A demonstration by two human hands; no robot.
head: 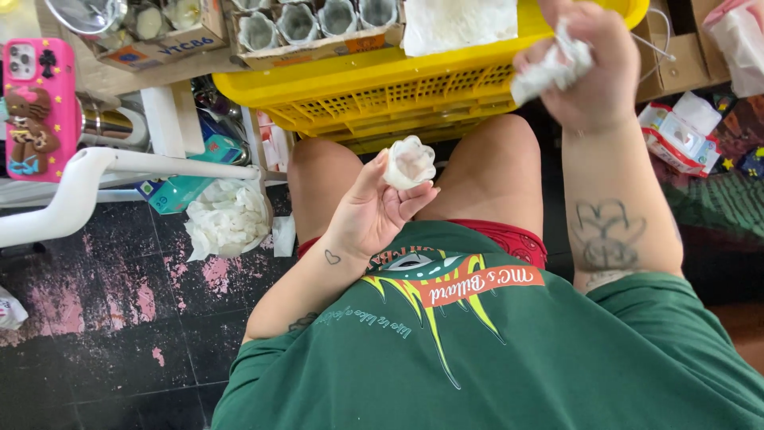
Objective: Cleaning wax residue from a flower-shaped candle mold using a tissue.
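My left hand (374,209) holds a small white scalloped cup (410,162) between thumb and fingertips, above my left thigh. My right hand (593,76) is raised higher on the right, closed on a crumpled white tissue (549,70), just in front of the yellow plastic crate (398,95). The two hands are apart, the tissue is not touching the cup. I am seated, wearing a green printed shirt.
The yellow crate holds a folded white cloth (458,24). Behind it are cardboard boxes with several metal cups (298,22). A bag of used tissues (228,219) lies on the dark floor at left, by a white bar (87,179) and a pink phone (38,107). A tissue pack (680,135) sits right.
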